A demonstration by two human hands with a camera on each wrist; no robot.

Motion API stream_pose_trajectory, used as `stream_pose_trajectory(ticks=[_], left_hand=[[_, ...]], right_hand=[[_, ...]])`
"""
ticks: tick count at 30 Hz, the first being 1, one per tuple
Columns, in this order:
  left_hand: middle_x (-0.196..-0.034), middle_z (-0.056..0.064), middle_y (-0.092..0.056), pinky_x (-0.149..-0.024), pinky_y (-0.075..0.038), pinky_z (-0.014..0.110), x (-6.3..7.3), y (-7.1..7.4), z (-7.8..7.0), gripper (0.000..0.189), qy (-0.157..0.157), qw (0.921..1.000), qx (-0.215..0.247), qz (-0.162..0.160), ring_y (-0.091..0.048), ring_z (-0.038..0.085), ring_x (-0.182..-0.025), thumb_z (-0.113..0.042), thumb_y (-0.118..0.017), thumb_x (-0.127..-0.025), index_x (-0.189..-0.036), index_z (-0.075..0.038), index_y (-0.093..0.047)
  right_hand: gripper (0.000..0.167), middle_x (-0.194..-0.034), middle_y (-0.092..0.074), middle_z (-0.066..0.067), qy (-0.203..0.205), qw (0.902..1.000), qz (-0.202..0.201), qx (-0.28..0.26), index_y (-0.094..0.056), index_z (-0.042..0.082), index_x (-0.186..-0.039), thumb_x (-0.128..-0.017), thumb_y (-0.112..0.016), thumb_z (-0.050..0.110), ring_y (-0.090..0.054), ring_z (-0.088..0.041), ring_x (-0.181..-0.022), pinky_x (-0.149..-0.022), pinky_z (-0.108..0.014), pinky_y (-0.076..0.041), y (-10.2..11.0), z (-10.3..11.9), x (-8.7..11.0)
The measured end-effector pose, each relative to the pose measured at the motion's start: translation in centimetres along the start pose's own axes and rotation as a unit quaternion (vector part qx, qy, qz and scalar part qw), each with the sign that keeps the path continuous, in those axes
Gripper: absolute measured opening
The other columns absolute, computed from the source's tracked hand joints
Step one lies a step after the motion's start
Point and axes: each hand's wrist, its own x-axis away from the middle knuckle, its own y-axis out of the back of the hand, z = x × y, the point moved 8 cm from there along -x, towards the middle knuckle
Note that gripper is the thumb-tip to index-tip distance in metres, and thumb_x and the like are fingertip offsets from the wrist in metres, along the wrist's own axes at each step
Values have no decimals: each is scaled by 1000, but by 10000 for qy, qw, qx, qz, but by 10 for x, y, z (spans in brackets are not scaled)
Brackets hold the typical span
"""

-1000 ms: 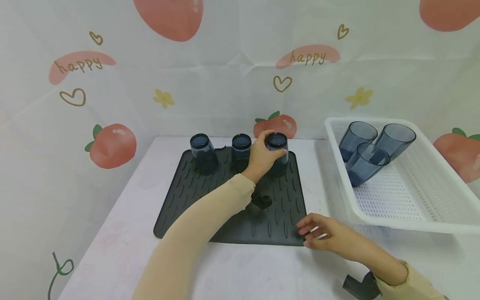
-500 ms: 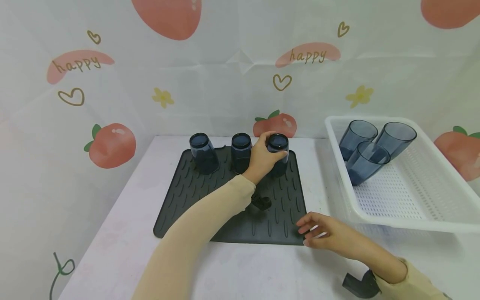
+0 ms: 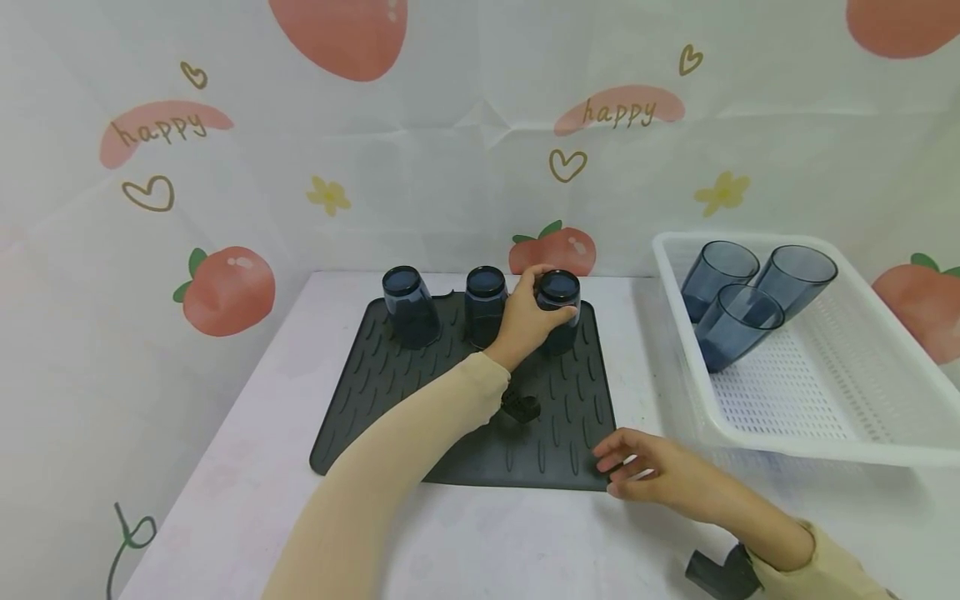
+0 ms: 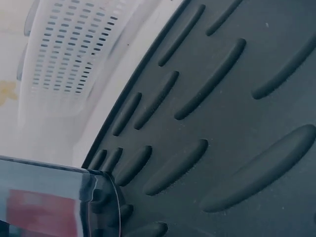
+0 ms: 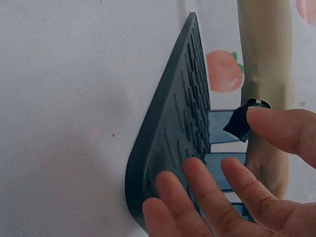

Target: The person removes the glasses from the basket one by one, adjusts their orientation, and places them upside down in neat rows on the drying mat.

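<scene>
Our left grip [image 3: 522, 321] is wrapped round the right-hand glass [image 3: 561, 336] on the mat [image 3: 562, 442]; our right grip [image 3: 651, 468] is loose. We should squeeze softly and hold it straight.

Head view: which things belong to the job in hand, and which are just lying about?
Likely in the job: gripped glass in the left hand; two other upturned glasses; mat; probably the basket and its three glasses.

Just about: patterned wall sheet; black wrist pieces.
</scene>
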Motion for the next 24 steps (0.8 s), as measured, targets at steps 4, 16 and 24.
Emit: stream_pose_trajectory(ticks=[4, 16, 24], left_hand=[[-133, 10, -54, -98, -47, 32, 1, -1, 2, 65, -14, 9999, 93, 53, -55, 21, -119, -10, -76, -84, -139, -11, -40], [-132, 9, -54, -98, -47, 33, 1, -1, 8, 67, 88, 9998, 192, 13, -55, 21, -118, -10, -77, -82, -138, -13, -42], [-130, 9, -55, -98, -48, 36, -1, 0, 6, 66, 130, 9998, 128, 5, -56, 21, -117, -11, -78, -82, -137, -13, -42]], right_hand=[[41, -114, -60, -20, 63, 10000, -2, -21, -51, -8, -121, -89, -68, 10, -64, -16, -93, -76, -24, -53, -1, 0, -1], [41, -113, -60, -19, 52, 9999, 14, -90, -51, -8, -122, -89, -68, 10, -64, -11, -90, -75, -25, -53, -3, -2, -1], [41, -113, -60, -20, 96, 9999, 21, -72, -51, -9, -122, -90, -67, 10, -64, -11, -90, -74, -25, -53, -3, -2, -1]])
